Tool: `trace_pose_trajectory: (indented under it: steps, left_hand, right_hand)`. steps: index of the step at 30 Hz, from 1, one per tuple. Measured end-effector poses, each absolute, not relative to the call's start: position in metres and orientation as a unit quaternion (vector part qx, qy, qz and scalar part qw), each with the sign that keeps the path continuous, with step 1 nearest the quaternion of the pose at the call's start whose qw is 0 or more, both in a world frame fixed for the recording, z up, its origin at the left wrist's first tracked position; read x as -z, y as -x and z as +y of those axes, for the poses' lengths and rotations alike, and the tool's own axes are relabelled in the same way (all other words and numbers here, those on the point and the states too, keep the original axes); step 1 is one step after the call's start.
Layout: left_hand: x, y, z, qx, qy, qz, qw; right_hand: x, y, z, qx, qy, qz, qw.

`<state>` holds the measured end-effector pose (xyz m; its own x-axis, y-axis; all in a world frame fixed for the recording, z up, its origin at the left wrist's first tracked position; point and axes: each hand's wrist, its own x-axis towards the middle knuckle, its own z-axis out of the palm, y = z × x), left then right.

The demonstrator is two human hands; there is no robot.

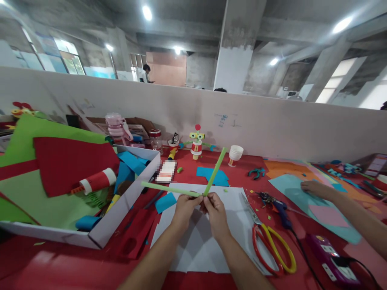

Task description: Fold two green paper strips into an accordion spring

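White box (127, 219), left of the grip: coloured sheets, one red-and-white cup. Centre: left hand (184, 207) and right hand (216, 209) pinch one folded green paper strip (193, 189) at its bend, above white paper (199, 241). Right: one pair of scissors (269, 241), a co-worker's hand (314, 188).

both forearms rise from the lower edge of the view, from about 6 o'clock, and converge toward the centre. the left forearm slants up toward 1 o'clock, the right one toward 11 o'clock, so the wrists end close together. the left hand (185, 206) is curled, back of the hand facing the camera, its fingers closed in a pinch at the top. the right hand (217, 209) sits just beside it at 3 o'clock, likewise curled, thumb and fingers pinched shut. the fingertips of the two hands meet or nearly touch; which, cannot be told. both arms are bare.
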<state>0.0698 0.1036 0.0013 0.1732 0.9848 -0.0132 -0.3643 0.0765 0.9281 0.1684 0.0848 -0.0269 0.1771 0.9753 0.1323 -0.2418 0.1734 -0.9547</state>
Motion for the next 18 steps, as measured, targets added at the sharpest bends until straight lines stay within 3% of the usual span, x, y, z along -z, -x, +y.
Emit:
trace_pose_trajectory:
  steps: [6,11,18]
  left_hand:
    - [0.005,-0.067,0.110,-0.522,-0.425,0.362,0.645]
    - [0.010,-0.067,0.120,-0.553,-0.431,0.393,0.596]
    - [0.011,-0.070,0.118,-0.523,-0.436,0.386,0.623]
  right_hand:
    - [0.022,-0.170,0.091,-0.504,0.433,-0.411,0.625]
    - [0.011,-0.175,0.101,-0.557,0.466,-0.403,0.557]
    - [0.021,-0.190,0.103,-0.471,0.496,-0.466,0.561]
